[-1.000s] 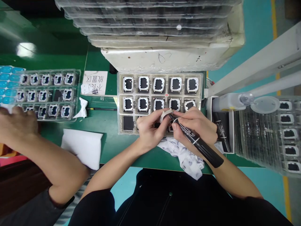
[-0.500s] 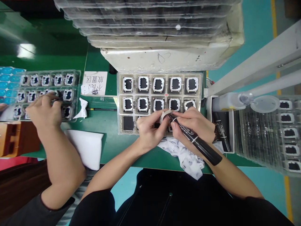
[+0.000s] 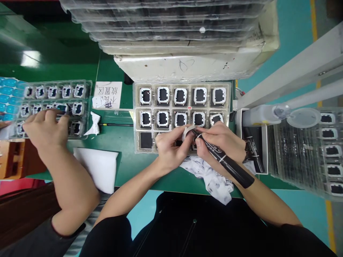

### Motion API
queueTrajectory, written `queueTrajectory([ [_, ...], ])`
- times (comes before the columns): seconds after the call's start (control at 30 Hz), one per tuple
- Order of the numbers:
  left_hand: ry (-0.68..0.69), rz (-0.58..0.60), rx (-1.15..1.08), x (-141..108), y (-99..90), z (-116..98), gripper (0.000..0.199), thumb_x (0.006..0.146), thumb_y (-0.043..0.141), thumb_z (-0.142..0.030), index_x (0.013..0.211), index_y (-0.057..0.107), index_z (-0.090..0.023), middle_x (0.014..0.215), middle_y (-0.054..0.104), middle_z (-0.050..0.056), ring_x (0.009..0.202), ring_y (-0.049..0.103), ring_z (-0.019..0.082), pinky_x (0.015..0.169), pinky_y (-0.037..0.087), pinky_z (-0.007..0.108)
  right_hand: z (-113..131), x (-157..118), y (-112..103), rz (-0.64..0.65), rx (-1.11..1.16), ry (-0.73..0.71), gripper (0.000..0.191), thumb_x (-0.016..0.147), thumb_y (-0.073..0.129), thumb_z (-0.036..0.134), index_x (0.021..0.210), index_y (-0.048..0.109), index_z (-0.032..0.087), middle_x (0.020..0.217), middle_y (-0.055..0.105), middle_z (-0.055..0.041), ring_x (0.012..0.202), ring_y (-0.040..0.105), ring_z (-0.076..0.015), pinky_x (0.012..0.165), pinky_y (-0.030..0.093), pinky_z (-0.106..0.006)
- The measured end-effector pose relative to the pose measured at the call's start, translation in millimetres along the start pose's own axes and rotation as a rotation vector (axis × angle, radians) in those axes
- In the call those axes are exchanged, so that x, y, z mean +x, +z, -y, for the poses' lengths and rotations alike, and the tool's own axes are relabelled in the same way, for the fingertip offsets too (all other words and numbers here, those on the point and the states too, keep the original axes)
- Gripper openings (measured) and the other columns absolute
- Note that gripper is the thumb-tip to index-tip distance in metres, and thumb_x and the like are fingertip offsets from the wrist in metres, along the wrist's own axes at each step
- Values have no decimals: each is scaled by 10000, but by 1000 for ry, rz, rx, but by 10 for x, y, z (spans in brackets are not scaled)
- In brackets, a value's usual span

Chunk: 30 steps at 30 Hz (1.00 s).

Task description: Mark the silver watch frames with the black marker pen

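My left hand (image 3: 173,148) pinches a small silvery square frame (image 3: 188,130), tilted on its edge above the tray. My right hand (image 3: 223,142) is closed round a black marker pen (image 3: 222,160), whose tip meets the frame near my left fingertips. Beneath both hands lies a clear plastic tray (image 3: 136,123) with pale-rimmed square frames in its pockets. The pocket at its near left corner (image 3: 146,140) holds no frame. My hands cover part of the tray's nearest row. A crumpled white cloth (image 3: 211,178) lies under my right wrist.
Stacked trays (image 3: 171,21) rise behind on a white foam block (image 3: 182,66). More stacked trays (image 3: 297,150) stand right, beside a box (image 3: 265,142) with markers and a plastic bottle (image 3: 264,116). At left, a co-worker's hand (image 3: 48,130) is over another tray (image 3: 87,107).
My hands, the frame and the marker have barely moved. The co-worker's hand has shifted slightly to the left over the other tray.
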<state>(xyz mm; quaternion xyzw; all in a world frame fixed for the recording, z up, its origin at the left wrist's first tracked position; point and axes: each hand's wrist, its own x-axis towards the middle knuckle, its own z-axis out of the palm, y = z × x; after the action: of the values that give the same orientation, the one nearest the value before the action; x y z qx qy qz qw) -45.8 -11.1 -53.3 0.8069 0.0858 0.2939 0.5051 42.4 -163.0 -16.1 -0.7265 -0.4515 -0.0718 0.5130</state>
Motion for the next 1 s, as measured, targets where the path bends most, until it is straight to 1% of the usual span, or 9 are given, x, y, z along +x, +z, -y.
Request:
queueTrajectory([
  [0.1, -45, 2, -73, 7, 6, 7, 194, 936, 747, -185, 1117, 818, -191, 838, 809, 26, 674, 720, 115, 634, 584, 214, -4, 5, -4, -23, 53, -47, 259, 890, 783, 26, 1049, 680, 204, 1060, 766, -94, 929, 757, -242, 799, 665, -435],
  [0.17, -91, -6, -155, 23, 13, 0, 183, 931, 762, -176, 1104, 818, -198, 870, 818, 26, 710, 741, 117, 667, 605, 213, -14, -2, -2, -64, 93, -82, 290, 881, 790, 20, 1080, 678, 199, 1090, 766, -112, 946, 767, -257, 783, 658, -442],
  [0.27, -150, -5, -260, 62, 22, -31, 149, 924, 785, -182, 1067, 822, -204, 908, 822, 29, 741, 756, 120, 698, 626, 216, -47, -19, 7, -100, 92, -85, 304, 885, 784, 39, 1104, 685, 224, 1067, 770, -81, 944, 778, -259, 757, 660, -428],
  [0.4, -198, 16, -360, 112, 26, -82, 119, 934, 794, -248, 1040, 820, -202, 862, 811, 24, 686, 743, 118, 647, 629, 220, -131, -37, 52, -162, 66, -154, 243, 890, 782, 112, 1085, 702, 232, 1034, 777, -58, 869, 780, -240, 673, 668, -375],
  [0.5, -238, 11, -385, 121, 30, -106, 142, 930, 803, -309, 1010, 816, -193, 829, 802, 27, 653, 732, 120, 613, 628, 226, -182, -48, 93, -219, 58, -193, 206, 887, 780, 130, 1059, 706, 217, 993, 776, -60, 840, 781, -240, 637, 662, -358],
  [0.63, -281, 4, -365, 101, 35, -127, 159, 923, 801, -335, 976, 805, -186, 765, 781, 22, 626, 720, 121, 571, 607, 220, -193, -59, 102, -185, 13, -159, 176, 905, 764, 150, 1033, 696, 249, 990, 775, -47, 819, 774, -231, 624, 660, -371],
  [0.77, -240, -16, -296, 73, 41, -115, 126, 914, 796, -296, 966, 797, -181, 735, 767, 13, 631, 718, 120, 582, 598, 214, -173, -53, 84, -152, 66, -151, 217, 890, 779, 122, 1050, 696, 243, 957, 755, -47, 856, 778, -247, 657, 671, -389],
  [0.9, -150, -31, -221, 27, 46, -59, 140, 905, 786, -240, 1031, 801, -183, 781, 785, 21, 669, 726, 123, 619, 601, 219, -156, -42, 81, -134, 78, -124, 249, 895, 764, 110, 1089, 688, 246, 1023, 763, -66, 870, 773, -248, 664, 666, -401],
  [1.0, -151, -40, -171, 6, 46, -41, 151, 889, 788, -217, 1035, 803, -182, 805, 791, 25, 669, 711, 119, 618, 591, 221, -134, -33, 74, -137, 78, -125, 238, 905, 764, 124, 1088, 687, 255, 993, 759, -58, 858, 770, -243, 656, 668, -397],
])
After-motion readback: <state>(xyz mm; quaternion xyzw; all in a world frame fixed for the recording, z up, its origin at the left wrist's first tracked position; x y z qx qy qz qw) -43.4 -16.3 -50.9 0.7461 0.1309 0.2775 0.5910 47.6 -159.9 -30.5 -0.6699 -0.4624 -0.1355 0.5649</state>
